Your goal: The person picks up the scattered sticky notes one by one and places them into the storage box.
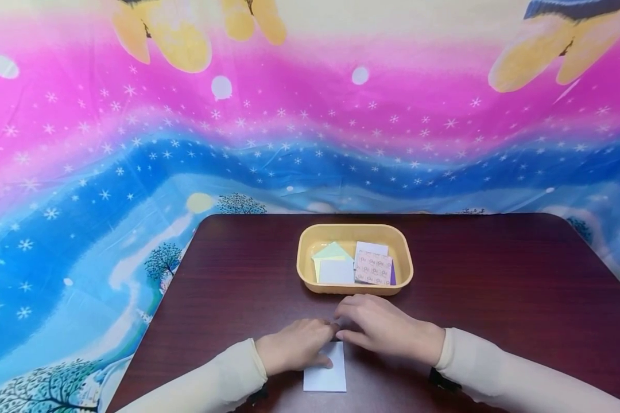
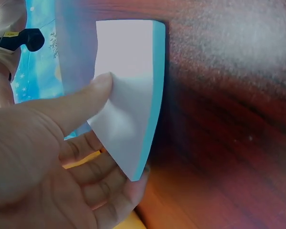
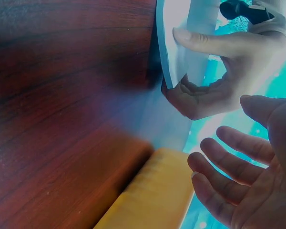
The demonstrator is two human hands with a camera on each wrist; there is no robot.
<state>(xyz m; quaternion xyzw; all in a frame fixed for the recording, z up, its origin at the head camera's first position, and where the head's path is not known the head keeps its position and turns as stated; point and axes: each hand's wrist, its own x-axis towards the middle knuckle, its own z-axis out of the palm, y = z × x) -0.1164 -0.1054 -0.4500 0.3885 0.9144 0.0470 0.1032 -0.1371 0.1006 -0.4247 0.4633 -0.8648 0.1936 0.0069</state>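
Observation:
A pad of sticky notes, white on its broad face, lies at the near middle of the table. In the left wrist view the pad shows a teal side edge and a bent outline. My left hand grips it, thumb on the white face and fingers curled at its far end. Just to the right, my right hand holds nothing; its fingers are loosely bent, fingertips close to the left hand. In the right wrist view, the right hand has its thumb apart from the fingers.
Beyond the hands stands a yellow plastic tub. Inside are several note pads: green-yellow paper, a white pad, and a pink patterned pad over white and purple. A printed cloth hangs behind the dark wooden table.

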